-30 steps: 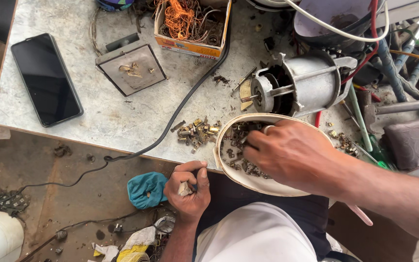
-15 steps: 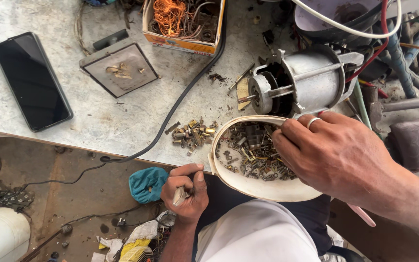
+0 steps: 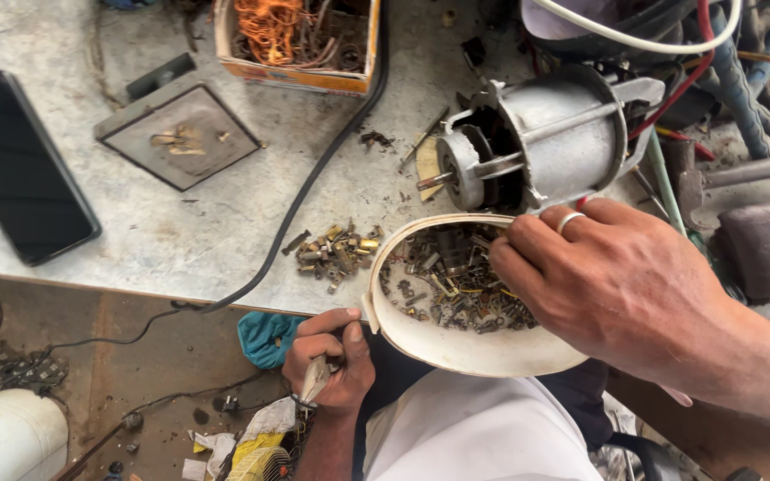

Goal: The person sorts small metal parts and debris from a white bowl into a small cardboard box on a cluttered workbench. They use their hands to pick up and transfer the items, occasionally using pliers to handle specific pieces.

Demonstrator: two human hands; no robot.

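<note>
My right hand (image 3: 621, 281), with a ring on one finger, reaches into a cream oval bowl (image 3: 456, 352) full of small screws and metal bits (image 3: 447, 285), fingertips down among them. What the fingertips pinch is hidden. My left hand (image 3: 330, 356) sits below the table edge, fingers closed around a small tool with a pale handle (image 3: 315, 379). A grey electric motor (image 3: 536, 142) lies on the table just beyond the bowl.
A heap of small brass parts (image 3: 336, 251) lies left of the bowl. A black cable (image 3: 314, 178) crosses the worn table (image 3: 180, 240). A black phone (image 3: 15, 169), a square metal plate (image 3: 180, 134), a box of copper wire (image 3: 296, 40) and a teal cloth (image 3: 265, 337) are nearby.
My right hand has shifted from the bowl's left side to its right side, uncovering the screws. The left hand stays put with the tool.
</note>
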